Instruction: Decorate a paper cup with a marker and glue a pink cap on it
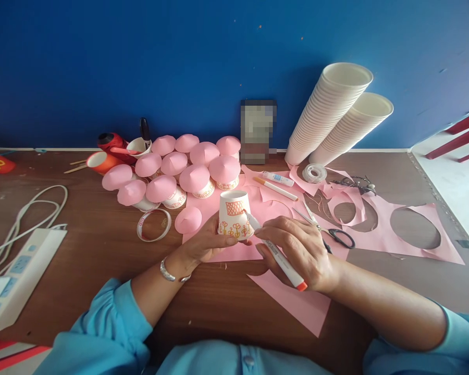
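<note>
My left hand [208, 241] is wrapped round a white paper cup [226, 221], held upside down above the pink paper. On the cup's side is an orange cross-hatched rectangle, with yellow and orange flowers drawn along its rim below. An orange-ended white marker [283, 263] is gripped in my right hand [305, 245], its tip at the right edge of the rectangle. Just left of the cup lies a pink paper cone [188, 220]. Behind it stand several upturned cups with pink cone tops [195, 178], some showing drawn flowers.
Two tall stacks of paper cups [324, 109] lean at the blue wall. Scissors [342, 238], a tape roll [313, 173], a glue tube [278, 179], another marker [275, 188] and cut pink sheets [381, 237] lie right. A power strip [27, 276] and a paper ring [153, 225] are left.
</note>
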A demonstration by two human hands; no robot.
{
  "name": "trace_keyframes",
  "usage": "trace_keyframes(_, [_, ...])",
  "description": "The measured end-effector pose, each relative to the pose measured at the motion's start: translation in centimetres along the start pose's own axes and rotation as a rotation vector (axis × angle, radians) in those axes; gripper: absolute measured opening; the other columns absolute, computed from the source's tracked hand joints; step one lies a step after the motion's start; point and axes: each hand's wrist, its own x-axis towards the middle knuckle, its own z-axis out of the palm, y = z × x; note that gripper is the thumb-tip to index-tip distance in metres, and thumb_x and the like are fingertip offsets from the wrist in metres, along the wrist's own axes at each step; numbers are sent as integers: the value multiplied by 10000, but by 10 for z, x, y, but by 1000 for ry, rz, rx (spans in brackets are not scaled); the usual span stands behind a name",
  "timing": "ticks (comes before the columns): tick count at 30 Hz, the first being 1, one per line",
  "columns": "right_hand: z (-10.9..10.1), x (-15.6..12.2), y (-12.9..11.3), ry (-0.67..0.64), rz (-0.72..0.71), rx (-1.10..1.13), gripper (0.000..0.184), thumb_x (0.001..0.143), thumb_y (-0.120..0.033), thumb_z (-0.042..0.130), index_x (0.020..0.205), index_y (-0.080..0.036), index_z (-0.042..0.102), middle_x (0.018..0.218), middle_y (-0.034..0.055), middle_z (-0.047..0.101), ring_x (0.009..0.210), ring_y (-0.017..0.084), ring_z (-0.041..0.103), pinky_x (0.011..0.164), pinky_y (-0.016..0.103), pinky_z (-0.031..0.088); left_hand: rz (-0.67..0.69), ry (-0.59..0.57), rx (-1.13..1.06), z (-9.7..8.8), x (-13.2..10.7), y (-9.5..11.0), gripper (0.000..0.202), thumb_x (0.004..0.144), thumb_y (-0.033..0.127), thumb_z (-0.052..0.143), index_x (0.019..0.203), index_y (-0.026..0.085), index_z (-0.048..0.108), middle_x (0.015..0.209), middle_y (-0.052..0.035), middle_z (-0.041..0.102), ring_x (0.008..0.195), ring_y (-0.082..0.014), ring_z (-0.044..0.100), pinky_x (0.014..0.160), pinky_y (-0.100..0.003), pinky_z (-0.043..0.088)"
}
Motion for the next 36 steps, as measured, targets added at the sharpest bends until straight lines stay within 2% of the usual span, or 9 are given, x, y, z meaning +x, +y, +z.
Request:
trace_keyframes(7, [0,0,0,-11,-9,12,254,901,-64,618,1147,-111,573,813,67,681,708,179,667,558,284,570,-2,36,2,6,2,6,439,743,330,860,1120,157,714,988,-82,735,910,-231,698,842,-378,586])
trace_keyframes(18, [-2,-2,4,27,7,-22,245,920,-79,610,1156,-131,575,829,63,681,706,174,658,566,294,565,-3,13,-46,4,0,6,461,762,306,848,1186,178,719,1075,-90,743,1004,-244,700,861,-372,597])
trace_keyframes(22, [-1,-5,7,21,22,-28,215,919,-77,624,1128,-115,585,837,71,679,730,181,665,578,301,561,13,-10,-50,3,0,5,404,787,294,826,1159,169,730,1076,-105,740,997,-248,705,843,-367,612])
trace_keyframes(27, [-1,-5,8,16,17,-12,222,916,-72,637,1132,-98,591,845,78,675,742,181,660,590,302,560,9,-33,-56,-1,-2,1,443,803,285,813,1216,177,698,1124,-90,736,1029,-241,701,866,-359,617])
trace_keyframes(36, [-2,-5,9,2,7,-7,218,924,-74,632,1137,-88,589,846,87,678,750,178,645,590,301,556,1,-36,-22,-1,-1,0,470,779,340,842,1206,198,705,1087,-74,743,1011,-240,702,839,-336,617])
